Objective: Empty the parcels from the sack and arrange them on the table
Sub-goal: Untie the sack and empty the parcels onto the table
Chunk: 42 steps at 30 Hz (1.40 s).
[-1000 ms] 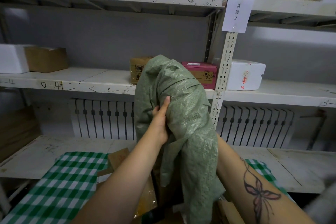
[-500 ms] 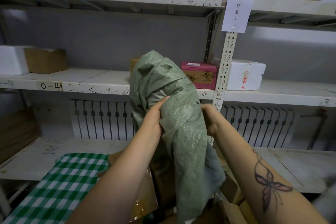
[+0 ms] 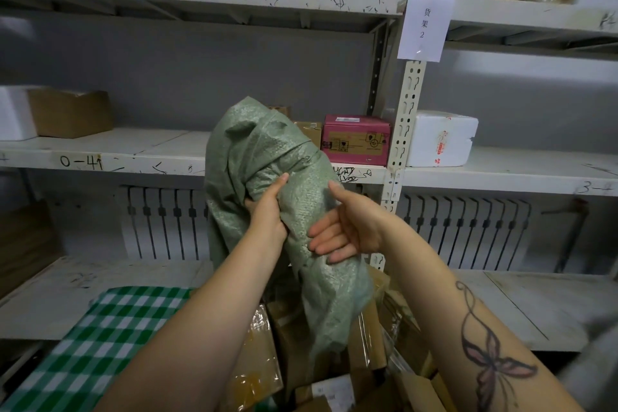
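**Status.** The green woven sack [image 3: 267, 177] is held upright in the air at the centre of the view. It hangs limp and crumpled, with no bulge showing, so it is judged empty or nearly so. The parcels [image 3: 334, 361], cardboard boxes and tape-wrapped packs, lie in a loose heap directly below the sack, some overlapping and tilted. Emptying is judged complete or close to it. Arranging is not yet done, and the heap has no order.

**Hands.** The left hand [image 3: 267, 211] grips a gathered fold at the middle of the sack, thumb laid over the weave and fingers curled behind it. The right hand [image 3: 347, 227] is to the right of the sack. Its fingers [image 3: 321, 234] are loosely extended and rest against the sack's side, thumb raised and apart, holding nothing.

**Clearances.** Left of and below the sack, the cloth-covered tabletop [image 3: 100, 344] shows a bare stretch of green check, the nearest open room for laying parcels out. Whether the cloth extends to the right of the sack cannot be told, as the right forearm covers that side. Behind the sack stands a shelf [image 3: 100, 157] whose front edge is level with the sack's middle. A pink box [image 3: 356, 139] sits on it just right of the sack's top. The slotted shelf upright [image 3: 408, 127] is beyond that box. Keep the sack clear of the shelf edge when it is set aside.
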Each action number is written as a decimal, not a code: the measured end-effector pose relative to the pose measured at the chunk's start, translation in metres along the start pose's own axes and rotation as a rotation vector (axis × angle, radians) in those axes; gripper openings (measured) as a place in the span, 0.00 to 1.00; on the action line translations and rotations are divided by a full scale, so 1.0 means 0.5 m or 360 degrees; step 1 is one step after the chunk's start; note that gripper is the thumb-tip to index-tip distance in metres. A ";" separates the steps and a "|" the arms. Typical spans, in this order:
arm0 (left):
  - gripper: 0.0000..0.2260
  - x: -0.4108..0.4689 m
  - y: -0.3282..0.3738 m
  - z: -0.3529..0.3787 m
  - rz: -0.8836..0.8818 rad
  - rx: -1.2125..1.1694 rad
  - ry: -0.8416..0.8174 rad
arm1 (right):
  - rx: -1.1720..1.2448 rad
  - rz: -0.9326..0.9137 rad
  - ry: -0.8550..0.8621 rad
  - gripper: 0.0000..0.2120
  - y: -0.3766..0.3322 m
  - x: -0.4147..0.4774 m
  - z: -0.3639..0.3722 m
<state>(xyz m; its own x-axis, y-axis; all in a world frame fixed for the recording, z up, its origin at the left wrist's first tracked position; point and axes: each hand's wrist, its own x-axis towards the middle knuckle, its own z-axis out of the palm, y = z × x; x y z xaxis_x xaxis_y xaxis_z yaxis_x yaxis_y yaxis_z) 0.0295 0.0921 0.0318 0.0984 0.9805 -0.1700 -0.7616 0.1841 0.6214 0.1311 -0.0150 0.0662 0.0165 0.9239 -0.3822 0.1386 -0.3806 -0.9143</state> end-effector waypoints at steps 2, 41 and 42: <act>0.55 0.039 -0.005 -0.007 -0.0085 0.0031 -0.0185 | 0.0079 0.0083 0.0027 0.52 0.014 0.014 -0.006; 0.47 -0.063 0.075 0.005 0.1619 0.2271 -0.0556 | 0.1336 -0.0237 0.0382 0.17 0.040 0.048 -0.012; 0.51 -0.056 0.083 0.008 0.1513 0.2369 -0.0689 | 0.1305 -0.0238 0.0395 0.16 0.042 0.049 -0.013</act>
<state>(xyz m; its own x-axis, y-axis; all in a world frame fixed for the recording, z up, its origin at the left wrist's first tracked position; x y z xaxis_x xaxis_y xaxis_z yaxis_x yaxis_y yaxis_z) -0.0023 0.0728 0.0656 0.3459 0.6785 0.6481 0.4685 -0.7234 0.5072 0.1410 0.0000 0.0386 0.2837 0.9117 -0.2970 -0.5991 -0.0733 -0.7973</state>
